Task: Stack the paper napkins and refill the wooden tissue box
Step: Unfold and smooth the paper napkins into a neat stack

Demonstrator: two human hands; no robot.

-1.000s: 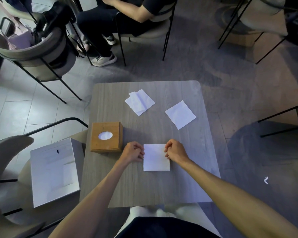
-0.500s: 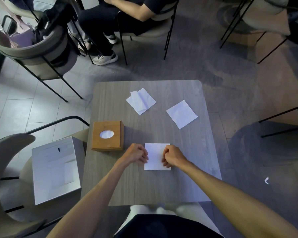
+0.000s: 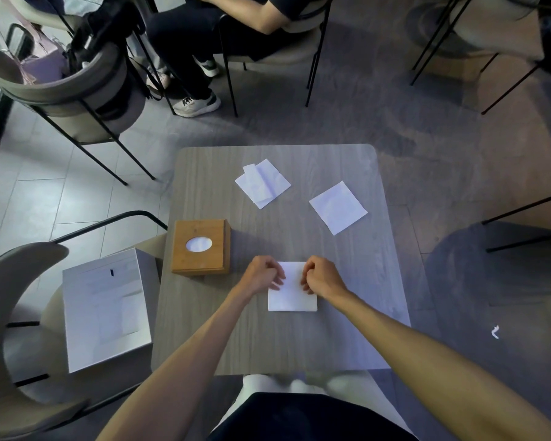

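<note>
A white paper napkin lies flat on the grey table, near the front. My left hand rests on its left edge and my right hand on its upper right part, both with fingers curled and pressing down on the napkin. The wooden tissue box stands to the left of my hands, its oval opening showing white tissue. Farther back lie a loosely folded napkin and a flat napkin.
A white box sits on the chair seat left of the table. Chairs stand behind and around the table, and a seated person's legs are at the far side. A small white scrap lies on the floor at right.
Both hands have moved inward over the napkin, closer together. The napkin and the box stay where they were.
</note>
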